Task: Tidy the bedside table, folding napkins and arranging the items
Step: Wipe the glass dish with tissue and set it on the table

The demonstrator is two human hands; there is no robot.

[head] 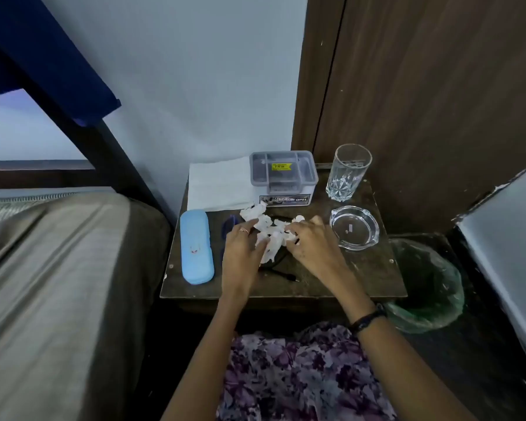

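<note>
A crumpled white napkin (269, 230) lies in the middle of the dark wooden bedside table (362, 268), and both hands are on it. The left hand (242, 250) holds the left part of the napkin, with its fingers bent around the paper and a ring on one finger. The right hand (312, 241) grips the right part, its fingers curled into the paper. Under the napkin and the hands a black cable (281, 273) lies on the table, its end pointing toward the front edge. Just left of the left hand a dark blue object (230, 223) is partly hidden; I cannot tell what it is. Further left, a light blue case (196, 246) lies along the table's left edge. At the back, a flat white napkin (217, 183) is spread in the left corner, and a grey box with a clear lid (283, 174) stands beside it, touching it. To the right stands an upright empty glass (348, 171), and in front of it a glass ashtray (354, 227), near the right hand. On the floor to the right of the table is a bin with a green bag (431, 287). A bed (58, 268) is on the left.
</note>
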